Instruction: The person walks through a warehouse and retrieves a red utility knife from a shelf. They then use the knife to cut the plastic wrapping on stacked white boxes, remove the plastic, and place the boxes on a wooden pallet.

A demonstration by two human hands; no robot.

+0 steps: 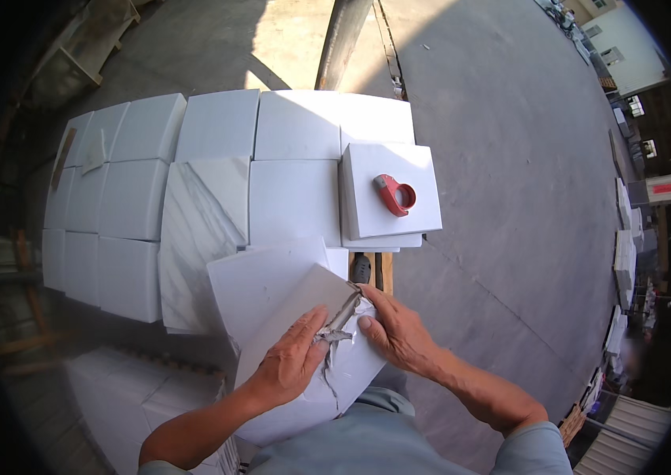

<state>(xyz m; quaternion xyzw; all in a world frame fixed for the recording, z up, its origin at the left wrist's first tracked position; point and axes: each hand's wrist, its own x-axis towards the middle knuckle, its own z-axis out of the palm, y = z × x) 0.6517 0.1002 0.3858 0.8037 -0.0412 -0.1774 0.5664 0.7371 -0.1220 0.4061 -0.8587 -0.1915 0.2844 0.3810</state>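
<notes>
A white square tile wrapped in clear film (304, 372) lies tilted against my body, on top of another white tile (260, 281). My left hand (292, 360) presses flat on its face, fingers at a crumpled strip of film or tape (338, 328). On the tile's upper right corner my right hand (395, 328) pinches the same wrinkled wrapping. A red tape dispenser (393, 194) rests on a raised stack of white tiles (389, 158), beyond my hands and untouched.
Several stacks of white and grey-veined marble tiles (193, 190) fill a pallet ahead and left. More tiles (137, 396) sit lower left. Grey concrete floor (526, 174) spreads right, a dark pole (343, 39) rises behind, and buildings stand at the far right.
</notes>
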